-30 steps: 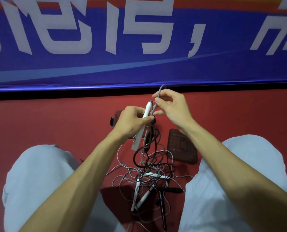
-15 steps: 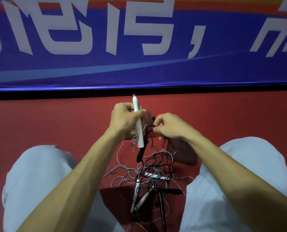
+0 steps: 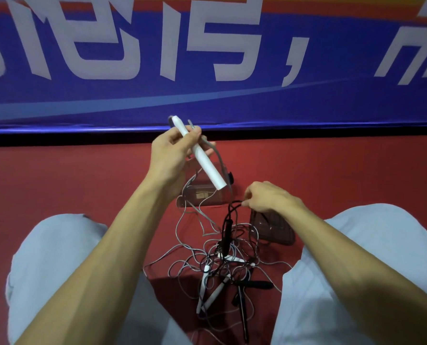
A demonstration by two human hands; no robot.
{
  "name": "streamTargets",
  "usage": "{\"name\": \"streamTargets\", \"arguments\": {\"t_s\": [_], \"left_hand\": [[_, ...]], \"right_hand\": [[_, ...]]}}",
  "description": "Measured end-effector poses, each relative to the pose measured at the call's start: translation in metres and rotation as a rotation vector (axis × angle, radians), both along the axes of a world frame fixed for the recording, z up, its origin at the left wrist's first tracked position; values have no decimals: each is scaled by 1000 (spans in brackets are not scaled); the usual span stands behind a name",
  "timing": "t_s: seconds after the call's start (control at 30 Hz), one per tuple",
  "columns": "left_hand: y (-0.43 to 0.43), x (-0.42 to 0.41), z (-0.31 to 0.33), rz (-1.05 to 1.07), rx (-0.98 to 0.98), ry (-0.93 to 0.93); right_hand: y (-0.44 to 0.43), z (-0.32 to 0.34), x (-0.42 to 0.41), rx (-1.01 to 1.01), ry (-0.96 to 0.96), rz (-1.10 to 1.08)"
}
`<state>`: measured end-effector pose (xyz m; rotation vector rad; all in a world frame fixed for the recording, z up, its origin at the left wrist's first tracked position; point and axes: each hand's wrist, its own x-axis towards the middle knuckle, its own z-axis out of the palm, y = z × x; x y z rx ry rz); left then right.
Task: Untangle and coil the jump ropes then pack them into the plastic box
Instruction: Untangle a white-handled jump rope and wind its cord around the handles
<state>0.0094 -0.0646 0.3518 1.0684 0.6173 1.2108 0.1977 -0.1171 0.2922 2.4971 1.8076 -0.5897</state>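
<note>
Gripped in the left hand [image 3: 172,155], fingers curled: white handle [image 3: 203,161], tilted, at 12 o'clock of the tangle [image 3: 222,265]. Pinched in the right hand [image 3: 269,199] at 1 o'clock: black cord [image 3: 234,204] (black handle [image 3: 226,232] hanging below). Tangle heaped on the red floor [image 3: 83,185], plastic box [image 3: 202,195] just beyond.

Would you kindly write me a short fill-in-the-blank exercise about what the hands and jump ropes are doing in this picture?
1. The left hand grips a raised cylindrical plastic jump-rope handle whose colour is ____.
2. The right hand pinches a thin rope cord whose colour is ____.
3. The tangled pile of jump ropes lies between the knees on a smooth floor whose colour is ____.

Missing words: white; black; red.
</note>
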Motion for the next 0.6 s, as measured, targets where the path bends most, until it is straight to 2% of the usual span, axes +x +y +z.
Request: {"name": "streamTargets", "arguments": {"t_s": [0.1,0.23,0.3,0.37,0.5,0.6], "left_hand": [[-5,7,-3,-37,-9,-7],[-6,13,-5,-56,-88,-121],[-5,13,-4,-38,-102,-170],[-3,11,-5,18,-102,-176],[5,6,-10,81,-54,-26],[7,6,-16,55,-17,38]], "right_hand": [[2,11,-9,165,84,153],[2,16,-20,269,209,237],[4,14,-20,338,293,193],[5,14,-19,433,458,108],[3,28,-20,701,704,-39],[1,37,-21,762,884,-121]]}}
